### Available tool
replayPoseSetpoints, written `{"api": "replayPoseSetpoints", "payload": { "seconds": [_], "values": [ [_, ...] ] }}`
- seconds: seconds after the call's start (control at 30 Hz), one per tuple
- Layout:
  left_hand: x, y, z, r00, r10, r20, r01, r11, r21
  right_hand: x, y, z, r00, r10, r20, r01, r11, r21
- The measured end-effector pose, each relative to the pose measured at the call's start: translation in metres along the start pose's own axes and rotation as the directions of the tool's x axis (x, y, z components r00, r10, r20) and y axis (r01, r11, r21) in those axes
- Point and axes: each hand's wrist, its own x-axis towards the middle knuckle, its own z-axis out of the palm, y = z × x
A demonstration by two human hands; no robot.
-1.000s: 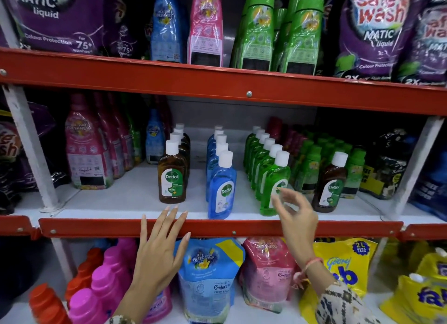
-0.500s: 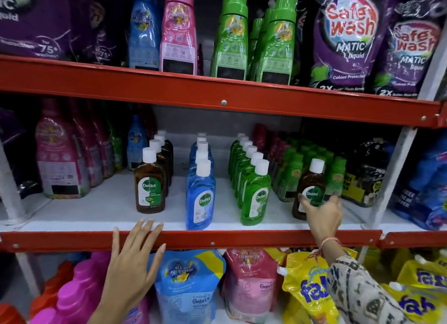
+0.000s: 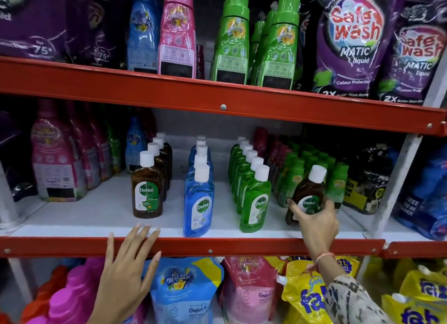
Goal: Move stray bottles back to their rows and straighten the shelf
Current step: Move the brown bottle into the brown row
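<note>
On the white middle shelf [image 3: 101,210] stand three front-to-back rows of Dettol bottles: a brown row [image 3: 147,190], a blue row [image 3: 198,202] and a green row [image 3: 256,202]. A single brown Dettol bottle [image 3: 308,193] stands apart, right of the green row and in front of small green bottles [image 3: 294,178]. My right hand [image 3: 316,223] wraps its fingers and thumb around the lower part of that stray bottle. My left hand [image 3: 128,268] is open with fingers spread, its fingertips resting on the red front rail [image 3: 217,246] below the brown row.
Pink softener bottles [image 3: 54,169] fill the shelf's left end, dark pouches [image 3: 370,185] the right. Tall bottles [image 3: 232,40] and purple Safe Wash pouches [image 3: 348,40] stand on the shelf above. Pouches [image 3: 186,292] and magenta bottles [image 3: 70,297] sit below. A white upright [image 3: 396,178] bounds the right side.
My right hand has moved right from the front green bottle to the stray brown bottle and closed around it. My left hand has risen to the red rail.
</note>
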Motion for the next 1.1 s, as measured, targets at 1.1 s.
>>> {"api": "replayPoseSetpoints", "payload": {
  "seconds": [1.1],
  "values": [
    [-0.003,-0.085,-0.034,0.986,-0.034,0.160,0.025,0.998,0.059,-0.225,-0.182,0.137,0.875,-0.145,0.462,0.063,0.980,0.187]
  ]
}}
